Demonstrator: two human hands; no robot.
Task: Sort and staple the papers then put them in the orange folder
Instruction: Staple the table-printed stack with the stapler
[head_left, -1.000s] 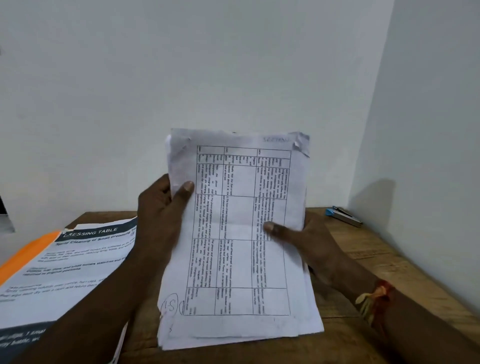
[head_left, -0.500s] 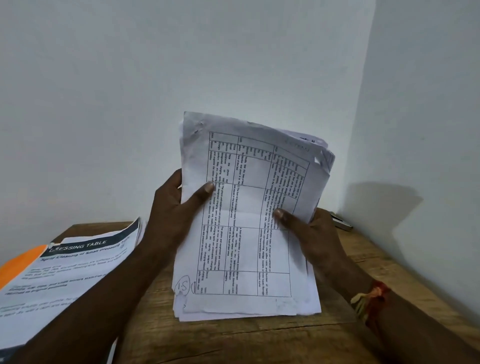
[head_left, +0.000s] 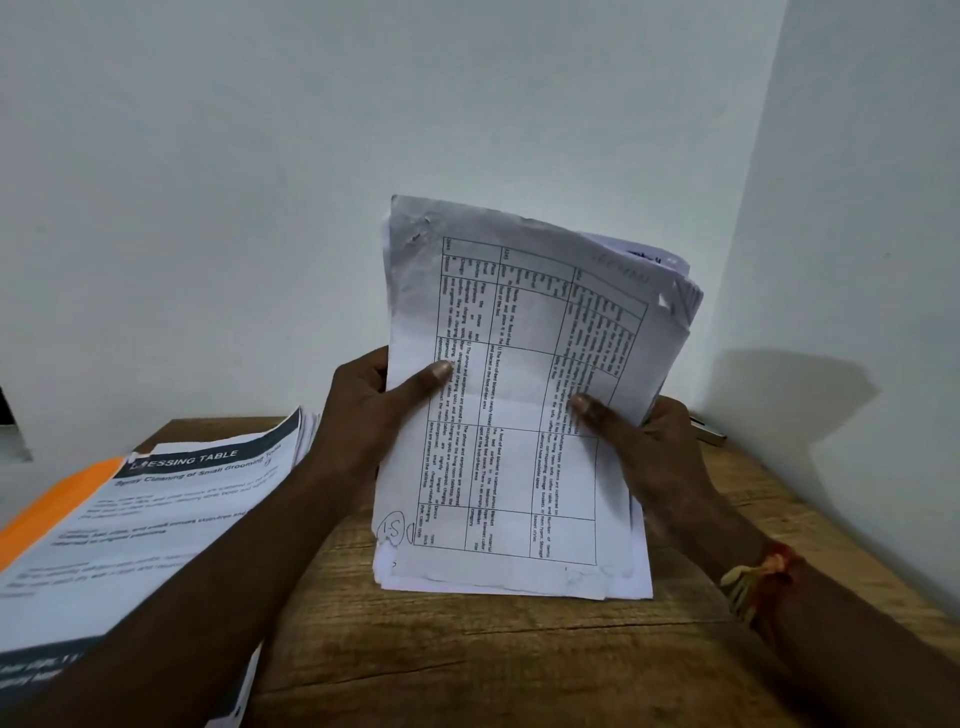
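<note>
I hold a stack of white papers (head_left: 519, 415) upright, its lower edge standing on the wooden table (head_left: 493, 654). The top sheet carries a printed table turned sideways and a circled handwritten mark at its lower left corner. My left hand (head_left: 374, 410) grips the stack's left edge with the thumb on the front. My right hand (head_left: 639, 447) grips the right edge, thumb also on the front. The sheets fan apart at the top right corner. The orange folder (head_left: 57, 504) lies at the far left under another pile of printed papers (head_left: 150, 525). Part of the stapler (head_left: 709, 433) shows behind my right hand.
White walls meet in a corner close behind the table on the right. The printed pile on the left has a dark header reading "DRESSING TABLE". A thread band circles my right wrist (head_left: 763, 577).
The stack has tilted so its top leans to the right and the upper right corners have spread apart. The view has shifted, and my right hand now hides most of the stapler.
</note>
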